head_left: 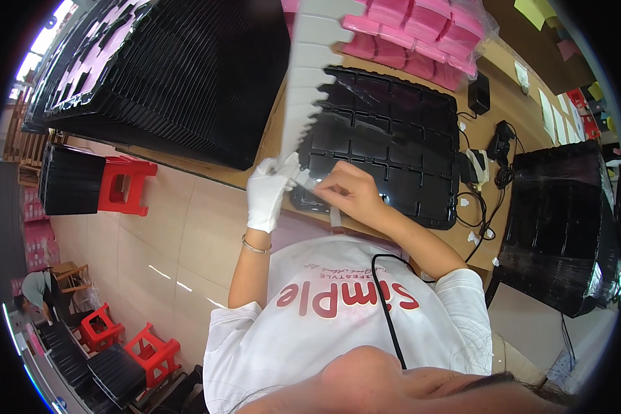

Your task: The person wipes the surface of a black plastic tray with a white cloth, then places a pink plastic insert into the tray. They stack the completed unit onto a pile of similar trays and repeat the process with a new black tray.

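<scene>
My left hand (266, 195), in a white glove, is raised at the table's near edge. Its fingers close on one end of a small pale grey flat piece (305, 178). My bare right hand (355, 193) pinches the other end from the right. What the piece is made of I cannot make out. Just beyond the left fingertips, a long light grey stack (314, 52) with a toothed right edge runs away to the far side. Below and beyond the right hand lies a black plastic tray (393, 141) with moulded compartments, shiny on top.
A tall stack of black trays (186, 83) stands at the far left. Pink bundles in clear wrap (421, 31) lie at the back. To the right are a black adapter (479, 95), cables and another wrapped black stack (555, 228). Red stools (125, 185) and a person (41, 286) are leftward.
</scene>
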`<state>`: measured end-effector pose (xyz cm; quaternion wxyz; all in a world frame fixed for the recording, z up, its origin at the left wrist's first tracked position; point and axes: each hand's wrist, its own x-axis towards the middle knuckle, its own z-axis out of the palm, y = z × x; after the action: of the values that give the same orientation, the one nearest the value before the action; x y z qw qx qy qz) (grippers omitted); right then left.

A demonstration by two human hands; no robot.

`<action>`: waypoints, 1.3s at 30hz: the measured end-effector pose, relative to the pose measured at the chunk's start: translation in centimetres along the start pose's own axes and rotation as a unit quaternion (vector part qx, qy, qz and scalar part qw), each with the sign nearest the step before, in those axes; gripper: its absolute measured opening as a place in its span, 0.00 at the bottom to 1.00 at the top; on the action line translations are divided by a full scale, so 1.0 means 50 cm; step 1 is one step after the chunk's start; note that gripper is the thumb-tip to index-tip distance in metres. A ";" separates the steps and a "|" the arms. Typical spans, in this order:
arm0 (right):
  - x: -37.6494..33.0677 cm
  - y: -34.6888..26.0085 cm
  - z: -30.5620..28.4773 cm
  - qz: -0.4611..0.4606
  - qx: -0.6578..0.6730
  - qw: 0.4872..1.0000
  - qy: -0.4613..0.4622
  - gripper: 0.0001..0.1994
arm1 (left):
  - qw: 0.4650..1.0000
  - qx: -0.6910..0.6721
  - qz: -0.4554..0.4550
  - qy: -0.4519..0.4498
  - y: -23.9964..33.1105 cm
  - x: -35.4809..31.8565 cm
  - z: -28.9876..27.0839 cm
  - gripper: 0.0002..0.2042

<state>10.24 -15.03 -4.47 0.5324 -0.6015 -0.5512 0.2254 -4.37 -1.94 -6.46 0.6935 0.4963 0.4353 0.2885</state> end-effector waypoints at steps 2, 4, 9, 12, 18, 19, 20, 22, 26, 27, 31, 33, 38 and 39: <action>0.020 0.003 -0.012 0.092 0.000 0.994 -0.065 0.04 | 0.999 0.029 0.001 0.028 0.015 -0.007 -0.004 0.06; 0.036 0.021 -0.018 0.131 -0.040 0.984 -0.110 0.05 | 0.998 0.047 0.005 0.041 0.023 -0.011 -0.018 0.09; 0.038 0.062 0.019 0.089 -0.196 0.970 -0.111 0.06 | 0.998 0.055 0.001 0.040 0.031 -0.021 -0.024 0.10; 0.040 0.064 0.025 0.088 -0.215 0.968 -0.092 0.06 | 0.997 0.066 -0.007 0.026 0.032 -0.026 -0.024 0.12; 0.046 0.072 0.015 0.073 -0.206 0.967 -0.131 0.07 | 0.997 0.073 -0.003 0.019 0.026 -0.026 -0.016 0.13; 0.050 0.067 0.005 0.067 -0.185 0.967 -0.159 0.08 | 0.997 0.076 -0.003 0.019 0.022 -0.023 -0.017 0.13; 0.053 0.061 -0.006 0.069 -0.157 0.966 -0.196 0.08 | 0.997 0.080 -0.002 0.018 0.020 -0.022 -0.017 0.14; 0.055 0.055 -0.027 0.075 -0.099 0.956 -0.265 0.10 | 0.999 0.046 0.001 0.026 0.033 -0.028 -0.008 0.11; 0.040 0.055 -0.024 0.129 -0.046 0.978 -0.158 0.11 | 0.999 0.035 0.017 0.005 -0.003 -0.005 -0.029 0.03; 0.041 0.048 -0.013 0.093 -0.083 0.982 -0.141 0.10 | 1.000 0.022 0.016 0.000 0.001 -0.006 -0.026 0.04; 0.035 0.088 0.012 0.029 -0.142 0.983 -0.109 0.07 | 1.000 -0.007 0.025 -0.005 0.003 -0.013 -0.019 0.07; 0.036 0.090 0.011 0.026 -0.139 0.983 -0.120 0.06 | 1.000 -0.007 0.023 -0.003 0.003 -0.015 -0.019 0.08; 0.054 0.073 -0.037 0.052 -0.004 0.966 -0.254 0.05 | 1.000 -0.004 -0.001 0.006 0.031 -0.026 -0.005 0.09; 0.051 0.077 -0.047 0.069 0.019 0.968 -0.242 0.06 | 1.000 -0.012 0.002 -0.006 0.026 -0.023 -0.010 0.09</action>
<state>14.65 -12.99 -6.32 0.3778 -0.5557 -0.6161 0.4110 -5.29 -2.26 -4.94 0.7015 0.4905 0.4266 0.2921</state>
